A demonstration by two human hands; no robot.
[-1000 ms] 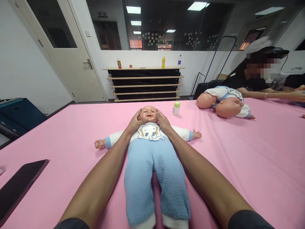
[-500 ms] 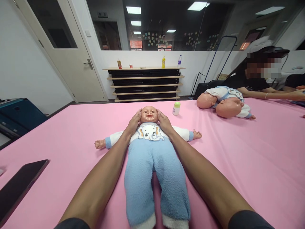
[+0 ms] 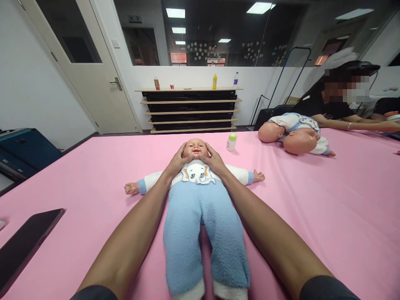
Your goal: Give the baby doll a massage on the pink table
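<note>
A baby doll lies on its back on the pink-covered table, arms spread wide and head at the far end. It wears a white top with an elephant face and fuzzy blue trousers. My left hand cups the left side of the doll's head, its thumb at the chin. On the other side my right hand mirrors it, thumb also by the chin. Between them the hands hold the head, with the fingers along its sides. The doll's ears are hidden by my fingers.
A small white bottle with a green cap stands right of the doll's head. Two more dolls lie farther right, where a co-worker leans over the table. A dark phone rests at the left. Shelving with bottles stands behind.
Both my thumbs have swung inward from the sides of the doll's head to its chin. The fingers stay beside the head, and the doll lies where it was.
</note>
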